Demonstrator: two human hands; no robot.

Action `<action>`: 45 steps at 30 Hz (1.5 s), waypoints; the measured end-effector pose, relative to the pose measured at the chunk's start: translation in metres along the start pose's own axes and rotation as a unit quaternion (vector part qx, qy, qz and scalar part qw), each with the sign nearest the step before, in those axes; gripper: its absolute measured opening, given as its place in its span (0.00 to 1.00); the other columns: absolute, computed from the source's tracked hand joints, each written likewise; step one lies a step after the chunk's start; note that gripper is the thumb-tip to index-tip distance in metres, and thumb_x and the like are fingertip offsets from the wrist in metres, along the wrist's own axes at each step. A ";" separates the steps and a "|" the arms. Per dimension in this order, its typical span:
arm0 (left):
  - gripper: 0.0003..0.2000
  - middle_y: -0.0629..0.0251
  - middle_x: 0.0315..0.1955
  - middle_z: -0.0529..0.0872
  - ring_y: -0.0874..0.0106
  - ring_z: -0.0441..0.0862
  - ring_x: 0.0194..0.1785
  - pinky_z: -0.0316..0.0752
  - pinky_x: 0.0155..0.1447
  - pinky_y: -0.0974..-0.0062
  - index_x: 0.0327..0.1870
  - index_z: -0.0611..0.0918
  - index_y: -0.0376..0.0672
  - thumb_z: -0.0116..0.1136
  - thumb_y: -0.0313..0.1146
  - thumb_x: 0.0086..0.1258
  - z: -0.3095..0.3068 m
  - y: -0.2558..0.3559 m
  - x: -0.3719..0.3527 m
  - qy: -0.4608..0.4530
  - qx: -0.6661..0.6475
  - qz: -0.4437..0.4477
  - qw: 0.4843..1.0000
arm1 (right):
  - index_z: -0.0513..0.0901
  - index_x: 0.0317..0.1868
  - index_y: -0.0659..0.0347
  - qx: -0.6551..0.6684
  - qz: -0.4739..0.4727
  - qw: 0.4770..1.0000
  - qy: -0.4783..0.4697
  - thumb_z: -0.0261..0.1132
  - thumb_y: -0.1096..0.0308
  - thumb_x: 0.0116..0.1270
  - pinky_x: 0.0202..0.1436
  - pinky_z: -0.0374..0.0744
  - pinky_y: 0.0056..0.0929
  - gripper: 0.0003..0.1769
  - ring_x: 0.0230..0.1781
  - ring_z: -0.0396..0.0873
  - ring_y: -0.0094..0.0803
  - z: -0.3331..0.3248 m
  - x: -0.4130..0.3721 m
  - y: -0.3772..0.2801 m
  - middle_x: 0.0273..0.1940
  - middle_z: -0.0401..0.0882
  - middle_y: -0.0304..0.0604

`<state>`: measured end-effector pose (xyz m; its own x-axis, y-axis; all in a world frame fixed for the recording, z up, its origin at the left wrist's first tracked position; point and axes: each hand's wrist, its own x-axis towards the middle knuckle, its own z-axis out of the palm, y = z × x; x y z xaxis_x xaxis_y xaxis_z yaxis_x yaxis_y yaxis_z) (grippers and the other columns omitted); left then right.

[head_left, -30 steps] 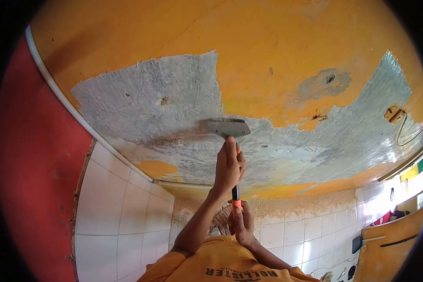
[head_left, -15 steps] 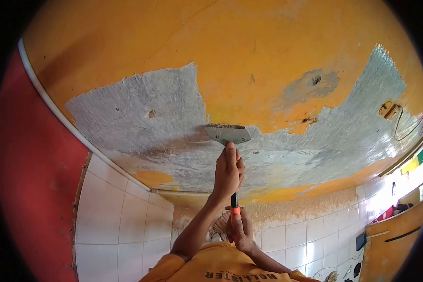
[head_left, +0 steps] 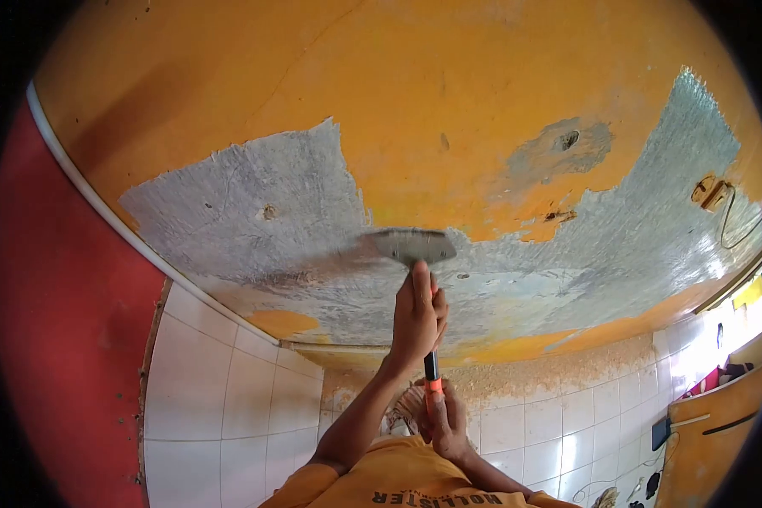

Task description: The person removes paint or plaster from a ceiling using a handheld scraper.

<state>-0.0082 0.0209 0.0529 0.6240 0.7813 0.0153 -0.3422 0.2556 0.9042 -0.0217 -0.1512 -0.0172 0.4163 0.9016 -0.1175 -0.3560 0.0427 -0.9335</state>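
Note:
A wide-bladed wall scraper (head_left: 414, 245) with a black and orange handle points up at the wall. Its grey blade, slightly blurred, lies at the lower edge of the orange paint (head_left: 449, 203), where bare grey wall (head_left: 262, 195) begins. High on the handle, just under the blade, my left hand (head_left: 419, 317) is closed with its thumb laid along the shaft. Lower down, close to my shirt, my right hand (head_left: 446, 419) is wrapped round the orange end of the handle.
A red wall (head_left: 68, 313) and a pale pipe (head_left: 102, 182) run down the left. White tiles (head_left: 190, 372) cover the floor, with debris (head_left: 550, 368) along the wall's foot. At right are a socket box (head_left: 711, 193) with a loose cable and a wooden piece of furniture (head_left: 715, 457).
The scraper and both hands have shifted slightly right and down in the view. Dark flakes seen along the blade's edge before no longer show there. Both hands keep their hold.

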 end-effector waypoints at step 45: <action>0.27 0.79 0.14 0.56 0.84 0.51 0.10 0.45 0.11 0.81 0.34 0.65 0.49 0.35 0.65 0.82 0.027 -0.006 0.003 0.065 -0.005 -0.016 0.998 | 0.71 0.57 0.66 -0.138 0.010 0.989 -0.042 0.49 0.60 0.83 0.26 0.66 0.23 0.16 0.20 0.67 0.17 -0.054 0.003 -0.015 0.22 0.71 0.32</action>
<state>0.0149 0.0063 0.0597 0.5381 0.8399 -0.0701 -0.3303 0.2867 0.8993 0.0297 -0.1726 -0.0214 0.3367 0.9342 -0.1183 -0.1158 -0.0836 -0.9898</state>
